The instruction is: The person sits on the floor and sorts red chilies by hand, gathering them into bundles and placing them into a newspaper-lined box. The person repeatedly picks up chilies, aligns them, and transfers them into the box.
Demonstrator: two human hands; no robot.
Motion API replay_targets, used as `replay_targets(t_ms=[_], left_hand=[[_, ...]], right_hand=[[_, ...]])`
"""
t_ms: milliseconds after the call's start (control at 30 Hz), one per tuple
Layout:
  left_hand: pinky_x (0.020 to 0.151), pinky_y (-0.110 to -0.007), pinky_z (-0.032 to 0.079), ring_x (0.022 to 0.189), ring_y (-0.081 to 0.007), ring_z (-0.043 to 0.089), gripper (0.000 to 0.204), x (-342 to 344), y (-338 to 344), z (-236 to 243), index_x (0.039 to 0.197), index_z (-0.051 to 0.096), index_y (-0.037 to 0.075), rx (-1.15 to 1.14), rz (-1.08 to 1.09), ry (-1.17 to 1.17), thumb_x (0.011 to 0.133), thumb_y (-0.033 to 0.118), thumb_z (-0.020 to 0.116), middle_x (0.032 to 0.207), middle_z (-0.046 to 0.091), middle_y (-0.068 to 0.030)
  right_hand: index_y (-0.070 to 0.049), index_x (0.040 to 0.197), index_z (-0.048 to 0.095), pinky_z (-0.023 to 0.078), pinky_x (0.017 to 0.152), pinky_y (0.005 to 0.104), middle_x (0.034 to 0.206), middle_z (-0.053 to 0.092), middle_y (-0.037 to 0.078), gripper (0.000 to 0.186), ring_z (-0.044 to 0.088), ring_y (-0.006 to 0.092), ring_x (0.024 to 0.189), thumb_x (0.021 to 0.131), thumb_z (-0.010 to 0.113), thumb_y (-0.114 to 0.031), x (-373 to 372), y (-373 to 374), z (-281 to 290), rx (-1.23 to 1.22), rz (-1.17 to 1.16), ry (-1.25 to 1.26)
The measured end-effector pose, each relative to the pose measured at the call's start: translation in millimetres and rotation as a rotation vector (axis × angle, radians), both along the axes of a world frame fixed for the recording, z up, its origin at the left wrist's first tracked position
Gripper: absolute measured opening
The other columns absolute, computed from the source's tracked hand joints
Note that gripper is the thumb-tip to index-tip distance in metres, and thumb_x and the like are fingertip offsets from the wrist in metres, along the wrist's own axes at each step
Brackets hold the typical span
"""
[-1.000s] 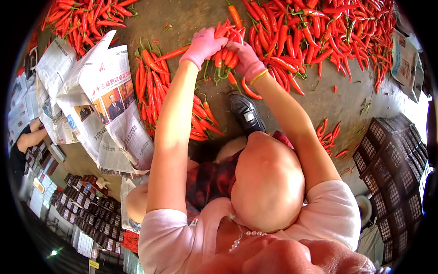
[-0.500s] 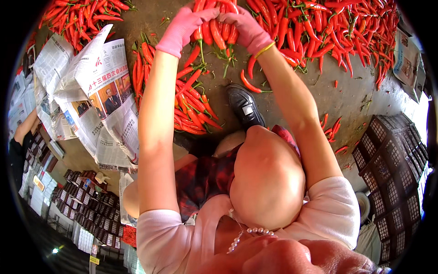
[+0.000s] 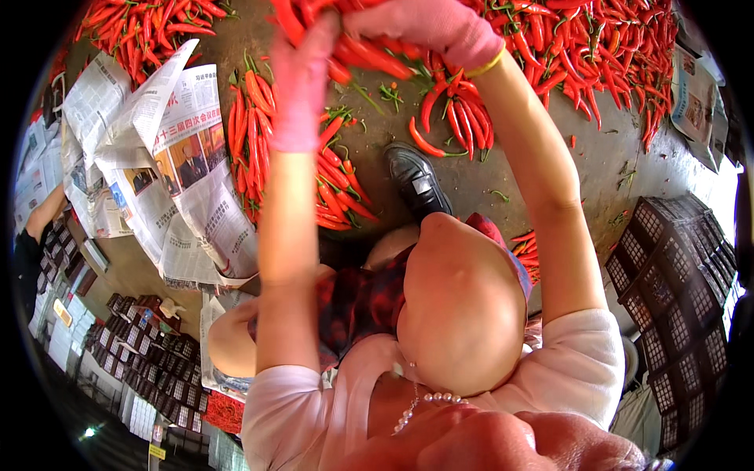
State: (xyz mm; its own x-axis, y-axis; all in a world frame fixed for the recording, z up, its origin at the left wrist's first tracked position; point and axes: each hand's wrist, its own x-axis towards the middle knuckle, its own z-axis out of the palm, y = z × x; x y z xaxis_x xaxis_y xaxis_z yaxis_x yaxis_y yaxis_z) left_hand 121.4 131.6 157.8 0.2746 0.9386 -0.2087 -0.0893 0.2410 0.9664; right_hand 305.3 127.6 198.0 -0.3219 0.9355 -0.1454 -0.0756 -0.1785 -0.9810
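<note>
A bunch of long red chili peppers (image 3: 369, 56) is held up at the top of the view, between my two pink-gloved hands. My left hand (image 3: 302, 86), blurred by motion, is closed at the bunch's left side. From the right, my right hand (image 3: 436, 27) reaches over the bunch with its fingers closed round it. Part of the bunch runs past the upper edge. Below my hands, more chili peppers (image 3: 342, 184) with green stems lie on the floor by my left forearm. A smaller cluster of chili peppers (image 3: 469, 118) rests beneath my right wrist.
A large chili heap (image 3: 597, 55) spreads across the upper right, another pile (image 3: 145, 31) at upper left. Crumpled newspaper (image 3: 184, 157) stands left of my left arm. Dark plastic crates (image 3: 675, 290) are stacked at right. Another person's arm (image 3: 47, 212) shows at far left.
My hands have shifted with the held peppers, the left one tilting and blurring. The right arm has swung outward. The pepper cluster beneath my right wrist now shows more fully.
</note>
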Motion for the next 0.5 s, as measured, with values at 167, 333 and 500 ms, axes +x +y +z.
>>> replay_targets(t_ms=[167,333,500], left_hand=[[0.097,-0.041,0.053,0.115,-0.0242,0.061,0.046,51,-85,-100,0.135,0.052,0.007,-0.578,0.268,-0.603,0.092,0.014,0.066,0.128,0.059,-0.0122],[0.1,-0.036,0.051,0.127,-0.0247,0.053,0.057,45,-111,-167,0.136,0.052,0.008,0.066,0.148,-0.005,0.083,-0.003,0.066,0.135,0.054,-0.0121],[0.097,-0.039,0.052,0.113,-0.0226,0.062,0.045,46,-61,-129,0.134,0.055,0.008,-0.48,0.171,-0.438,0.092,0.019,0.067,0.132,0.059,-0.0096]], right_hand=[[-0.001,0.087,0.07,0.048,0.057,0.0329,0.07,0.065,0.005,0.026,0.06,0.0139,0.064,0.073,0.073,-0.022,39,-24,-117,-0.346,0.181,-0.453],[0.001,0.105,0.066,0.045,0.064,0.0285,0.081,0.064,0.003,0.041,0.057,0.0114,0.076,0.074,0.072,-0.026,35,-36,-180,-0.561,0.177,-0.565],[-0.002,0.111,0.061,0.051,0.068,0.0266,0.088,0.066,0.003,0.031,0.062,0.0122,0.078,0.082,0.071,-0.008,20,-56,-149,-0.41,-0.286,0.033]])
